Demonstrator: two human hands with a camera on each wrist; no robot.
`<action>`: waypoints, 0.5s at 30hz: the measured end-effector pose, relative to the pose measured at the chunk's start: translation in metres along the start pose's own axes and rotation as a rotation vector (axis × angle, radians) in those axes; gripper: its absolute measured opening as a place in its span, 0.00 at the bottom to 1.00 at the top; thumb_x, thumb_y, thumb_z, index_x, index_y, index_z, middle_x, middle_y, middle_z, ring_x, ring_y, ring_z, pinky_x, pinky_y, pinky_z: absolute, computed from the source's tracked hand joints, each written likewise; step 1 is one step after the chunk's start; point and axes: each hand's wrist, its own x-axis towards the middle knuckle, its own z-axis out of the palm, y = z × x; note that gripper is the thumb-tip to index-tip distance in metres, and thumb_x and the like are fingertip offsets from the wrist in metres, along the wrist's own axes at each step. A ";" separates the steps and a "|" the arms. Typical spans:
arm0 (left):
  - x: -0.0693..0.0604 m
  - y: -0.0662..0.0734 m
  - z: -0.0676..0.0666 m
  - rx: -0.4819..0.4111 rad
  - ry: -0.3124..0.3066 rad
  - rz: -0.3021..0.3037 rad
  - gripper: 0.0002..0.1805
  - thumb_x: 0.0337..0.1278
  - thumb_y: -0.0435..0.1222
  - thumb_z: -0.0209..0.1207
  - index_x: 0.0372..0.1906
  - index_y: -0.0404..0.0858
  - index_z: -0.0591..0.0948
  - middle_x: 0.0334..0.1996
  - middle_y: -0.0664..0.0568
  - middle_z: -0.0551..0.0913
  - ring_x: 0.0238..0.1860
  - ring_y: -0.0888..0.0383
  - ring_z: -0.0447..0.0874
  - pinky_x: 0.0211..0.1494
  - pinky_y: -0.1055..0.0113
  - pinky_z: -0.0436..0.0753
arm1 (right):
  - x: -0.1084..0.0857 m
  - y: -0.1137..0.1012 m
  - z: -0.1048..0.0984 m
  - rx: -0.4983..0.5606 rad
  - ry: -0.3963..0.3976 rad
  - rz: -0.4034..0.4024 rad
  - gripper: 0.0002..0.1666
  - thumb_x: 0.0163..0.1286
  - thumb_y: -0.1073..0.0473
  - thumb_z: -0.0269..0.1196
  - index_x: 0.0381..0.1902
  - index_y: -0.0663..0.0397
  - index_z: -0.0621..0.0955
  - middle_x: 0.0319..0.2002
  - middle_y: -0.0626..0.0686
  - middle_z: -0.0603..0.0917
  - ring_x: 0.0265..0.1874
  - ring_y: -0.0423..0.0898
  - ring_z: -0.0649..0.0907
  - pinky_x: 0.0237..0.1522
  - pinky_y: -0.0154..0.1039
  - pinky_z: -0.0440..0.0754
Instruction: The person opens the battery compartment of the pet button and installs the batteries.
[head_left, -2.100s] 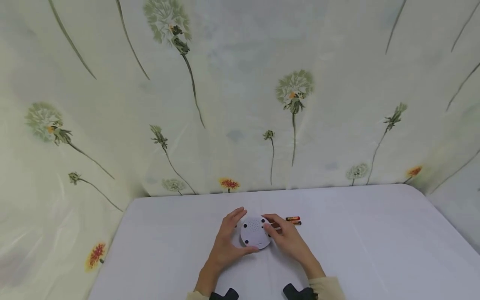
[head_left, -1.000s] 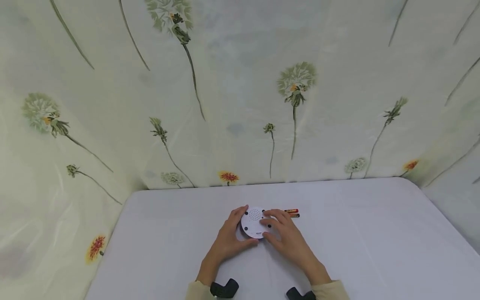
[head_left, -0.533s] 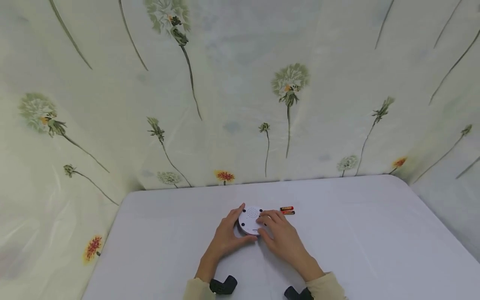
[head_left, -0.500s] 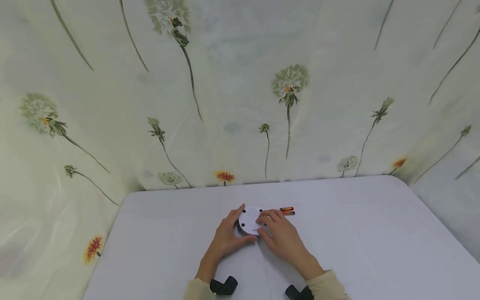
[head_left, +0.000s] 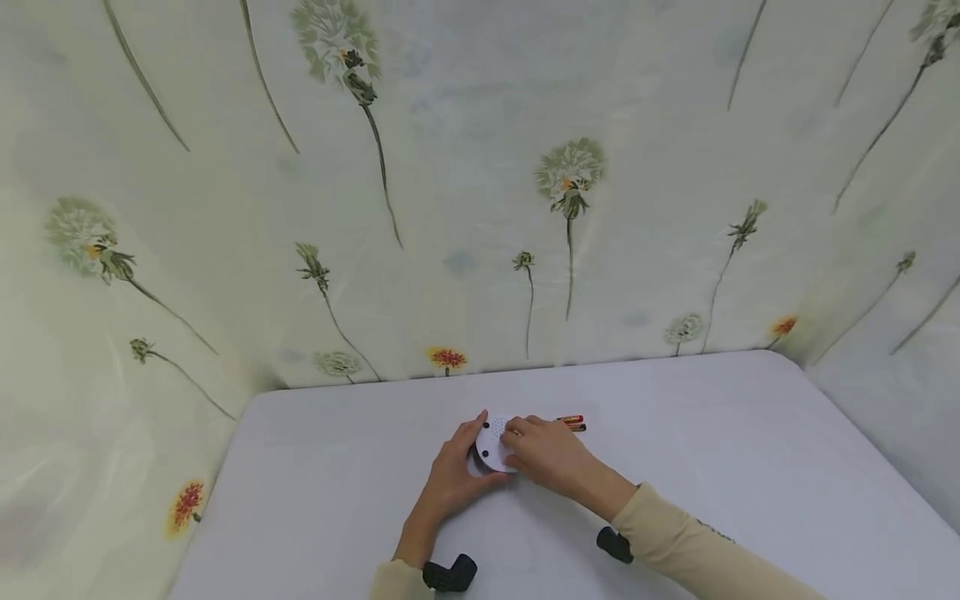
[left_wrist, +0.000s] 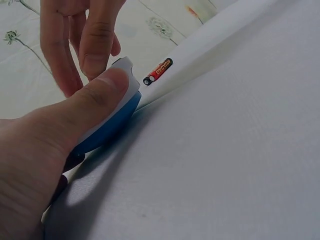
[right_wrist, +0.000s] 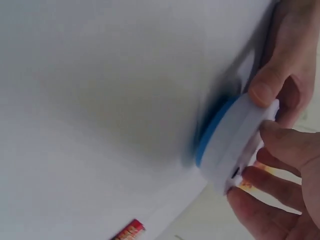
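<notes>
A round device, white with a blue lower part, sits on the table with its speaker holes and black feet facing up. My left hand grips its left side, and the thumb presses the white rim in the left wrist view. My right hand covers the device's right half in the head view. In the right wrist view, the bent fingers and thumb of my right hand touch the device's holed face and edge. What lies directly under those fingertips is hidden.
Red-and-black batteries lie side by side just beyond my right hand. A white cloth covers the table, whose far edge meets a curtain printed with dandelions. Black wrist mounts sit near both cuffs.
My right hand has moved left across the device, its fingers more bent, and the right forearm has swung outward to the right. My left hand keeps its grip. The head view has shifted slightly.
</notes>
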 end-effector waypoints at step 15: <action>0.002 -0.001 0.001 0.021 0.032 -0.008 0.50 0.40 0.59 0.68 0.71 0.49 0.61 0.63 0.58 0.72 0.62 0.59 0.72 0.58 0.54 0.74 | 0.017 0.000 -0.006 -0.190 -0.048 -0.129 0.09 0.52 0.53 0.70 0.30 0.50 0.84 0.25 0.48 0.80 0.21 0.41 0.78 0.16 0.34 0.74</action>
